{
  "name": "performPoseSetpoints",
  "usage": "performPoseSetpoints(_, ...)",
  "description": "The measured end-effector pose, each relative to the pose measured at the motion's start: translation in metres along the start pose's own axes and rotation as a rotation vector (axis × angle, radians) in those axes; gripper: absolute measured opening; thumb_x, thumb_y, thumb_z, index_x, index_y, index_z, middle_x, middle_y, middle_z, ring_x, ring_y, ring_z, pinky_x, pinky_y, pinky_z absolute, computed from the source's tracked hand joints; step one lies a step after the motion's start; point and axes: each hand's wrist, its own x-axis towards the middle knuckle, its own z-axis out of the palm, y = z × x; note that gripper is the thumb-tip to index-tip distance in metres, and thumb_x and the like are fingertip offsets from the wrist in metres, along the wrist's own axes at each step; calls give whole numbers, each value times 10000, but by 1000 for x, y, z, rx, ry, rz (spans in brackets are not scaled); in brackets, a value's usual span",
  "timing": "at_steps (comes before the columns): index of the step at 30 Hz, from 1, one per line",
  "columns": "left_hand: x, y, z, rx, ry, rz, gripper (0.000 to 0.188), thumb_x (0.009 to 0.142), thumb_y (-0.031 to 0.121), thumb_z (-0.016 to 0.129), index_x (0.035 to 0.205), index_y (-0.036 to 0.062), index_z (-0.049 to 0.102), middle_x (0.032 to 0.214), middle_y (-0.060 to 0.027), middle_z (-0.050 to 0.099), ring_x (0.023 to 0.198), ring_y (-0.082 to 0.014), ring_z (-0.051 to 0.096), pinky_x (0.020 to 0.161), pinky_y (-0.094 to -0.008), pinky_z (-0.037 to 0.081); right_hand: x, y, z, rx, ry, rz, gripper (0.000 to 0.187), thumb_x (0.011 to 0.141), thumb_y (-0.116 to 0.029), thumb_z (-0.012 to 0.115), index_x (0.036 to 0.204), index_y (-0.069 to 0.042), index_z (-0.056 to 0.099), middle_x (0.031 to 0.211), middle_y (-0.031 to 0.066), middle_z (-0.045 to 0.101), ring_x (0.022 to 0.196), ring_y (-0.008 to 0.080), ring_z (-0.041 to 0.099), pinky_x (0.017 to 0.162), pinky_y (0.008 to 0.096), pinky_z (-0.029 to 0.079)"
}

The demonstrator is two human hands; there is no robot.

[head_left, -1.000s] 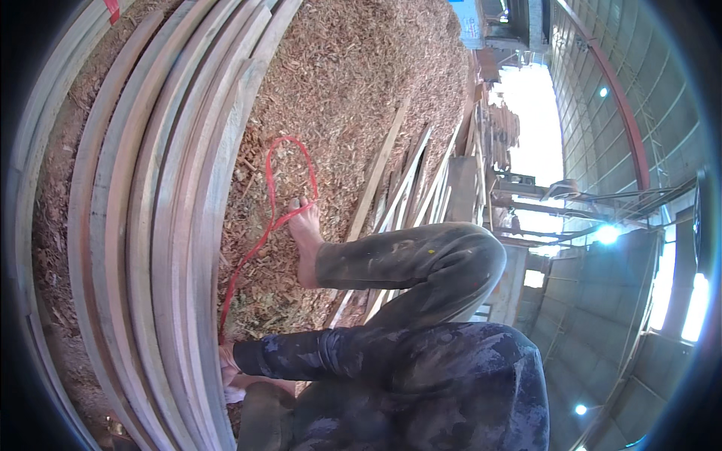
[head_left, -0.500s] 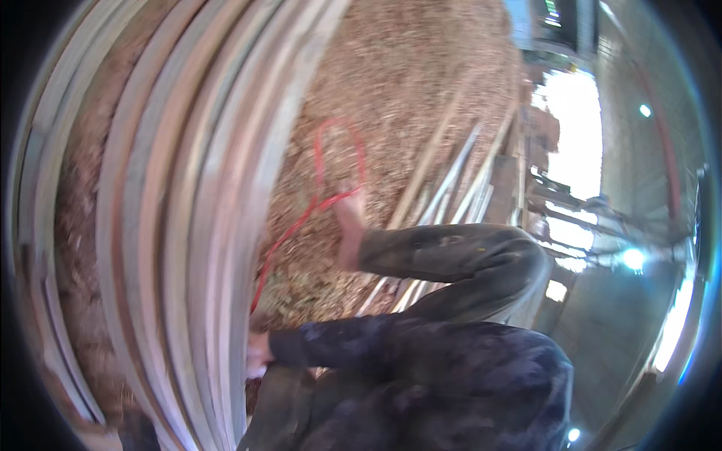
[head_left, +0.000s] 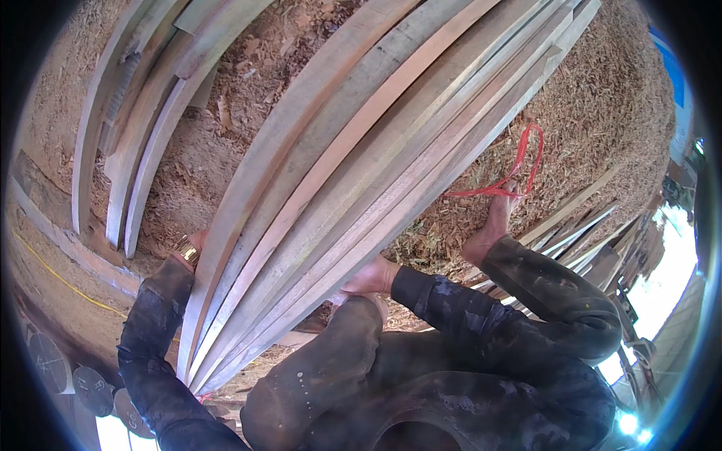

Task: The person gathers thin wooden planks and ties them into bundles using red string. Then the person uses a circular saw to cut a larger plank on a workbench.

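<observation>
A bundle of long sawn wooden boards [head_left: 316,177] slants across the middle, its near end by my body. At its left side is my left hand [head_left: 198,240], with a gold-coloured band [head_left: 186,251] at the wrist; its fingers go out of sight behind the outer board. My right hand [head_left: 370,275] grips low at the bundle's right side, fingers partly hidden beneath the boards. A red cord [head_left: 535,146] forms a loop by my bare foot and runs toward the bundle's underside. A bit of red also shows near the bundle's near end.
More boards [head_left: 143,113] lie at the far left. Wood shavings [head_left: 594,98] cover the ground. Thin wood strips [head_left: 579,218] lie beyond my bent leg [head_left: 556,293]. A yellow line [head_left: 68,282] crosses the left edge, above several round log ends [head_left: 92,391].
The view has turned, so the bundle now slants to the upper right and sits more centrally. My left hand has come into sight at its left side. My right hand stays at the right side.
</observation>
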Motion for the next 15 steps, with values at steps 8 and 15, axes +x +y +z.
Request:
performPoseSetpoints(8, 0, -28, -3, -39, -9, -8, 511, 997, 373, 506, 1363, 21, 561, 1284, -110, 638, 1120, -163, 616, 972, -314, 482, 1, 19, -14, 170, -155, 105, 446, 962, -406, 539, 1292, -114, 609, 1305, 94, 618, 1198, 268, 561, 1049, 386, 433)
performPoseSetpoints(15, 6, -35, -6, -52, 20, 6, 504, 993, 364, 512, 1356, 18, 568, 1274, -109, 643, 1111, -163, 619, 965, -314, 485, 14, 19, -12, 651, -72, 244, 346, 931, -282, 577, 1209, -85, 637, 1174, 114, 661, 1090, 268, 615, 955, 399, 484)
